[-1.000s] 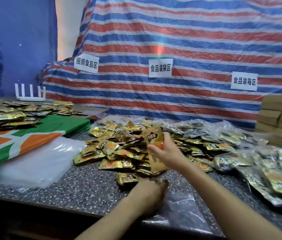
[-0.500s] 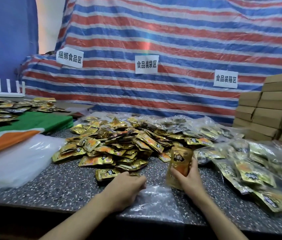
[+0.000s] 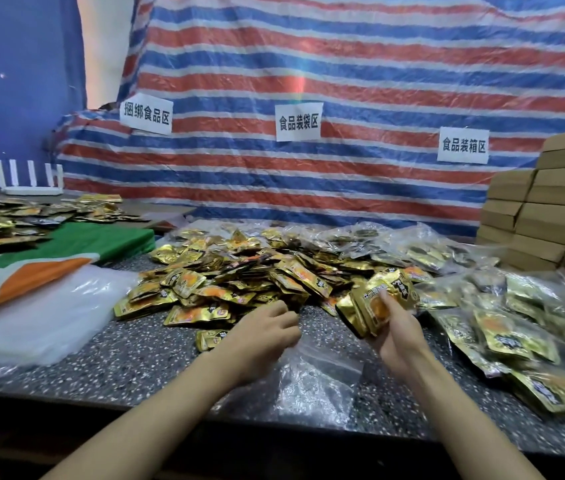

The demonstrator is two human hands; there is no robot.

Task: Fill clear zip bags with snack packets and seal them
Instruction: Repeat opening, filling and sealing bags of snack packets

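A heap of gold snack packets [image 3: 239, 275] lies on the speckled dark table [image 3: 118, 355]. My right hand [image 3: 397, 332] grips a small stack of gold packets [image 3: 376, 301] just above the table, right of the heap. An empty clear zip bag [image 3: 315, 379] lies flat near the front edge, between my two forearms. My left hand [image 3: 263, 336] hovers at the bag's upper left corner with curled fingers; whether it pinches the bag is not clear.
Filled clear bags of packets [image 3: 503, 327] are piled at the right. A stack of empty clear bags [image 3: 38, 317] and a green-orange cloth [image 3: 49, 258] lie at the left. Cardboard boxes [image 3: 551, 216] stand at the back right, and a striped tarp [image 3: 343, 81] with paper labels hangs behind.
My right hand has come from the heap toward the right and nearer, carrying the packet stack, now fanned out. My left hand stays at the clear bag's top edge.
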